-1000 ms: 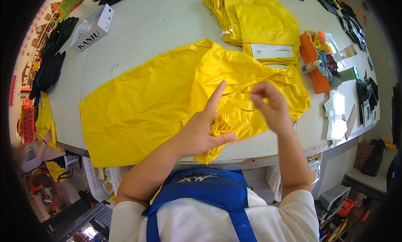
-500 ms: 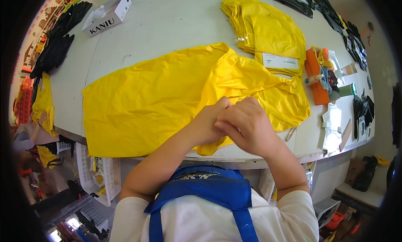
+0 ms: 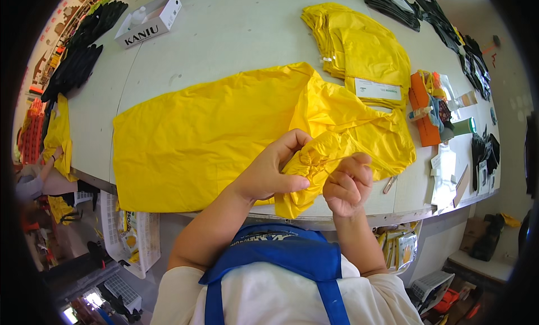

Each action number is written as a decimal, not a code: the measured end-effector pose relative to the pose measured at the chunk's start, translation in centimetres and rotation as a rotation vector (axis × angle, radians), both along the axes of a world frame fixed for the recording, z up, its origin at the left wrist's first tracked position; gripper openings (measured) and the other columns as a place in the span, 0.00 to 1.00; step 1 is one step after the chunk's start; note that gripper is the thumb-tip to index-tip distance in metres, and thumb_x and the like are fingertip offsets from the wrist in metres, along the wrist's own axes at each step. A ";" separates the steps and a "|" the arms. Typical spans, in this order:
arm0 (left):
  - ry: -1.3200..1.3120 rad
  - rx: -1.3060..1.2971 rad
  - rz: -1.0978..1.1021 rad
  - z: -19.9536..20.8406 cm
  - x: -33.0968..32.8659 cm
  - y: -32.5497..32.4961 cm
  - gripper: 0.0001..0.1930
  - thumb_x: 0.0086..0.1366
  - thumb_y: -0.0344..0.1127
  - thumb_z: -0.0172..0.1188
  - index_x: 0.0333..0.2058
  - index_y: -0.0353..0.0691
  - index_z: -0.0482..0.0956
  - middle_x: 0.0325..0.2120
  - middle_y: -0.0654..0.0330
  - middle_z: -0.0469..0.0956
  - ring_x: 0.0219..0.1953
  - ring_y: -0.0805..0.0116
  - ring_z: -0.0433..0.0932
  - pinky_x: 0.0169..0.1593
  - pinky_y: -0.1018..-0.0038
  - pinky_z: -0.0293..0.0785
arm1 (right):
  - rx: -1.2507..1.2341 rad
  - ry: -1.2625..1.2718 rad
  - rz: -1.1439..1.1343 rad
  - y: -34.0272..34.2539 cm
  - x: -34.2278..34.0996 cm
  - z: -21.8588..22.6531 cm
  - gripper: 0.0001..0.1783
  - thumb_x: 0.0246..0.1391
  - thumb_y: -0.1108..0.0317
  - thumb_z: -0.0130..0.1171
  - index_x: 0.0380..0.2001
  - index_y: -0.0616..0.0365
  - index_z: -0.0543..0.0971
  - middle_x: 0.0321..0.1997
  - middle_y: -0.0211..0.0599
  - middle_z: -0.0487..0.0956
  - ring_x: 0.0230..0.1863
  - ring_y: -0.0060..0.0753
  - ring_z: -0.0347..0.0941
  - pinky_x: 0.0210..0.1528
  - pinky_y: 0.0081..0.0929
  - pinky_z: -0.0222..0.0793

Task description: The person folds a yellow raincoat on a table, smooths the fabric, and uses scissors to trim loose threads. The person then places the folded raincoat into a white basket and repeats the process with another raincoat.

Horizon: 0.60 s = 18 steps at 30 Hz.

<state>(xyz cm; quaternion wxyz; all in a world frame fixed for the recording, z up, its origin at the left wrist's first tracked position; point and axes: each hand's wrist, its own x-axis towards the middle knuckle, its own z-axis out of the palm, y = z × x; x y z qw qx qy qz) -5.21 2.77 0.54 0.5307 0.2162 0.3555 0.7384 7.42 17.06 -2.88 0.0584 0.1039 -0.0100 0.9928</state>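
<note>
A large yellow garment (image 3: 202, 139) of thin, smooth fabric lies spread across the table in front of me. Its right part is crumpled, with a bunched portion lifted near the table's front edge. My left hand (image 3: 266, 170) grips this gathered bunch, thumb in front and fingers behind. Just to its right, my right hand (image 3: 349, 184) is curled in a pinch on a thin yellow cord that runs from the bunch. The cord's far end is hidden by the fingers.
Folded yellow garments (image 3: 376, 50) are stacked at the back right, beside an orange box (image 3: 418, 111) of small items. Small snips (image 3: 389, 184) lie near the front edge. A white box (image 3: 149, 27) and black gloves (image 3: 78, 66) are at the far left. White baskets (image 3: 149, 241) stand below the table.
My hands were close together over the fabric, right over left. Now they are apart, the right lower and drawing a cord, and the gathered bunch shows in my left hand.
</note>
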 end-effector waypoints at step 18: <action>1.384 -0.190 0.436 -0.4 2.5 1.3 0.20 0.46 0.25 0.66 0.40 0.39 0.73 0.32 0.55 0.70 0.36 0.56 0.74 0.37 0.70 0.72 | 1.678 -0.654 0.014 1.7 -1.5 5.3 0.25 0.38 0.73 0.71 0.42 0.65 0.74 0.35 0.36 0.79 0.19 0.19 0.73 0.18 0.15 0.68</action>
